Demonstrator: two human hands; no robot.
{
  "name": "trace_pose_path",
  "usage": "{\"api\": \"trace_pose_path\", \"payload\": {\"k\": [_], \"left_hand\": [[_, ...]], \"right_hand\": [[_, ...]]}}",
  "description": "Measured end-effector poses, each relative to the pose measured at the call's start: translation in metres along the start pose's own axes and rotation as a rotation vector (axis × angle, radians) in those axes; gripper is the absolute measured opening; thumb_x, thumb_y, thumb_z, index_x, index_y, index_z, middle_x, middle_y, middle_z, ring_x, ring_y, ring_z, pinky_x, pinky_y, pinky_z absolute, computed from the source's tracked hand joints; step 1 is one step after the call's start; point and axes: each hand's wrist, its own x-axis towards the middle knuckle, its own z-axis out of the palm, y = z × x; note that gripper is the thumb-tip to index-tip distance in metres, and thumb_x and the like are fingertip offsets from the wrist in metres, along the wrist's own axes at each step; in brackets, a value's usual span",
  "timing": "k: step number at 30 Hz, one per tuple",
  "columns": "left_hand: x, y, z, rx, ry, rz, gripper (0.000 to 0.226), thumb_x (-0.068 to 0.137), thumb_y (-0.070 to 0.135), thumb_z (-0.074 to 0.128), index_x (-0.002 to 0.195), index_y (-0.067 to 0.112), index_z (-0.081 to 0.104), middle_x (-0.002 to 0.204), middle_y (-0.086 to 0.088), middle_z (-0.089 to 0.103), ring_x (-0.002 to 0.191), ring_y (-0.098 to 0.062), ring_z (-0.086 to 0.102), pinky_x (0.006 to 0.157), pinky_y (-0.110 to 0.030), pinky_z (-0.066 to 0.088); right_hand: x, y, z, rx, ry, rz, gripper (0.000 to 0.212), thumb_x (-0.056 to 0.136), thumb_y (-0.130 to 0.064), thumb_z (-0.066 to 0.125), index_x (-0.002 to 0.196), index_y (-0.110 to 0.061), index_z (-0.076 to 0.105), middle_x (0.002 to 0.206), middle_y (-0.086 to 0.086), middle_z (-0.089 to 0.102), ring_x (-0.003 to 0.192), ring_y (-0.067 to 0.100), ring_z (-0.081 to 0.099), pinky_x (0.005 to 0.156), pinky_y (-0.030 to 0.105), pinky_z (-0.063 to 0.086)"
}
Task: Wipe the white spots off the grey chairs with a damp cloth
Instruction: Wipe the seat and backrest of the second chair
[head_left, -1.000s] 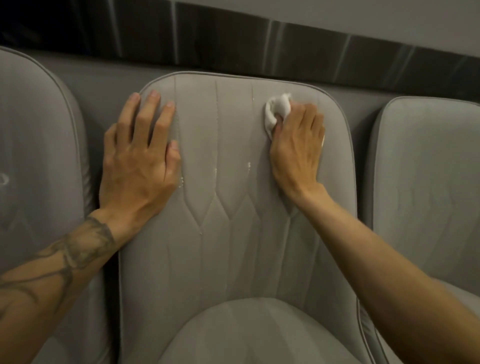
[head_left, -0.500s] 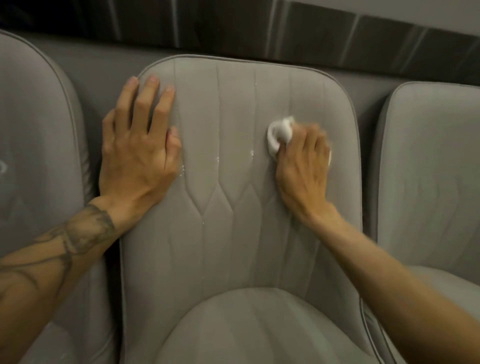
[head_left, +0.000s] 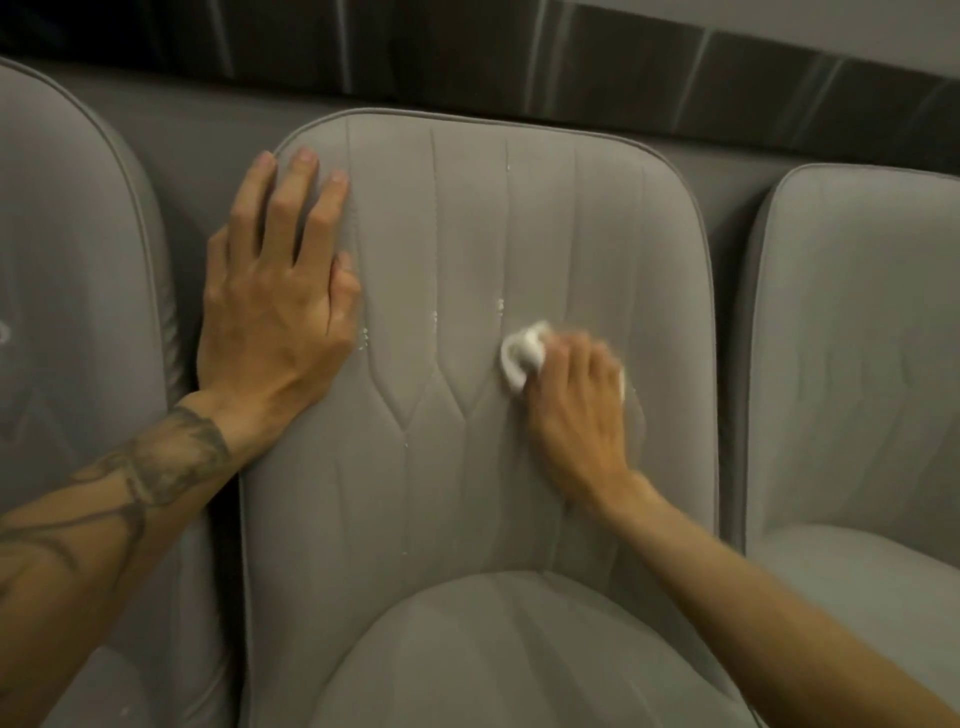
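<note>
A grey padded chair (head_left: 467, 493) fills the middle of the view, its backrest stitched with vertical seams. Small white spots (head_left: 500, 305) dot the seams at mid-height, and more sit near my left thumb. My right hand (head_left: 576, 410) presses a bunched white cloth (head_left: 522, 356) against the backrest just right of centre, slightly below those spots. My left hand (head_left: 275, 301) lies flat with fingers spread on the backrest's upper left edge, holding nothing.
A second grey chair (head_left: 78, 312) stands close on the left with a faint white mark on its back. A third grey chair (head_left: 857, 364) stands on the right. Behind them runs a grey wall with a dark striped band (head_left: 571, 67).
My right hand has dragged the cloth down the backrest from near the top edge to mid-height. My left hand has stayed in place.
</note>
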Motion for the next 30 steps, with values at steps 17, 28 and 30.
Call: {"api": "trace_pose_path", "payload": {"k": [17, 28, 30], "left_hand": [[0.000, 0.001, 0.000, 0.007, 0.002, -0.002, 0.059, 0.104, 0.026, 0.040, 0.161, 0.018, 0.027, 0.168, -0.010, 0.026, 0.156, -0.033, 0.021, 0.111, -0.057, 0.036], [0.000, 0.002, 0.000, 0.031, 0.013, -0.004, 0.059, 0.103, 0.024, 0.041, 0.160, 0.017, 0.029, 0.168, -0.010, 0.029, 0.156, -0.034, 0.024, 0.111, -0.054, 0.036], [0.001, 0.001, -0.001, 0.026, 0.009, -0.004, 0.059, 0.103, 0.024, 0.041, 0.160, 0.017, 0.029, 0.168, -0.010, 0.029, 0.156, -0.034, 0.024, 0.111, -0.054, 0.037]], "right_hand": [[-0.118, 0.004, 0.032, 0.030, -0.171, -0.181, 0.037, 0.092, -0.018, 0.048, 0.128, -0.011, 0.049, 0.120, 0.008, 0.046, 0.094, 0.033, 0.060, 0.096, 0.041, 0.034], [-0.085, -0.022, 0.044, 0.158, 0.034, 0.151, 0.033, 0.096, -0.027, 0.051, 0.124, -0.012, 0.045, 0.120, 0.009, 0.046, 0.097, 0.032, 0.049, 0.086, 0.039, 0.037], [-0.076, -0.019, 0.045, 0.168, 0.032, 0.179, 0.032, 0.094, -0.027, 0.051, 0.123, -0.012, 0.046, 0.117, 0.009, 0.048, 0.094, 0.031, 0.048, 0.083, 0.037, 0.036]]}}
